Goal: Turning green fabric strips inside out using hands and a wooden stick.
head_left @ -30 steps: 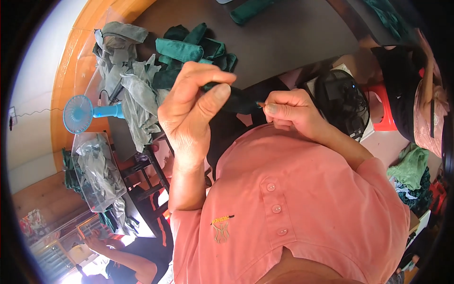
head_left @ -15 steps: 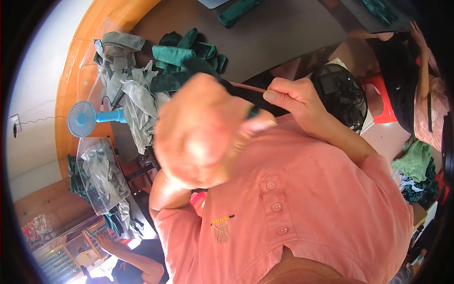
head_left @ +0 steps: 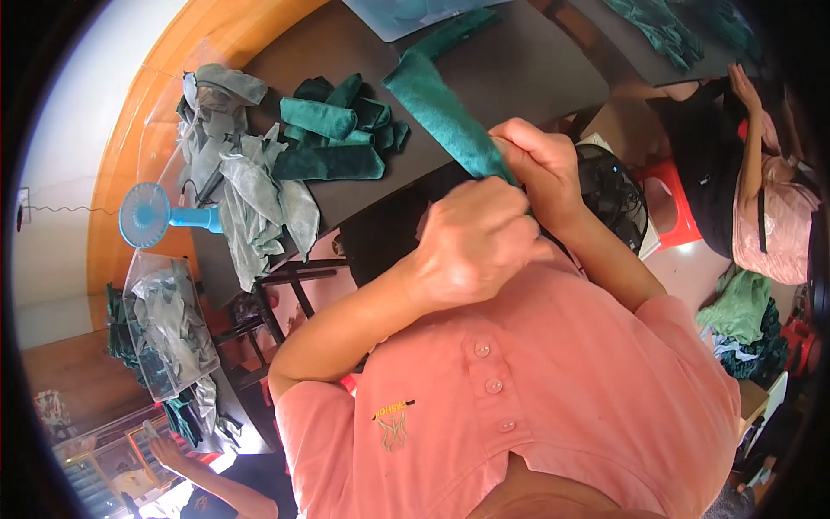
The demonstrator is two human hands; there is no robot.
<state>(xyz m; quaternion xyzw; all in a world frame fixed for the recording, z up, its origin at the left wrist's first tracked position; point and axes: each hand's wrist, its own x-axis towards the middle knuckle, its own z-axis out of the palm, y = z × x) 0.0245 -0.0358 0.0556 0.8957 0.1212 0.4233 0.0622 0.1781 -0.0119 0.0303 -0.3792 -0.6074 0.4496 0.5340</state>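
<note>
A green velvety fabric piece (head_left: 450, 112), long and narrow like a flattened tube, slants from the dark table down to my hands in front of my chest. My left hand (head_left: 475, 242) is closed in a fist at its lower end. Just beyond and to the right, my right hand (head_left: 546, 169) grips the same end, thumb and fingers bent. The hands are close together and hide that end of the fabric. Beyond its far end lies another green strip (head_left: 462, 30).
Several folded green pieces (head_left: 318, 117) are heaped on the dark table (head_left: 536, 65), beside crumpled grey-green pieces (head_left: 268, 190). A blue fan (head_left: 145, 216) stands at left, a translucent blue tray (head_left: 415, 16) at the far edge. Right: a black mesh-like object (head_left: 612, 195), red stool (head_left: 670, 203), other people.
My left hand has come right and down, next to my right hand. The green piece now stretches out plainly beyond them; a thin pinkish strip seen at my right hand is out of sight.
</note>
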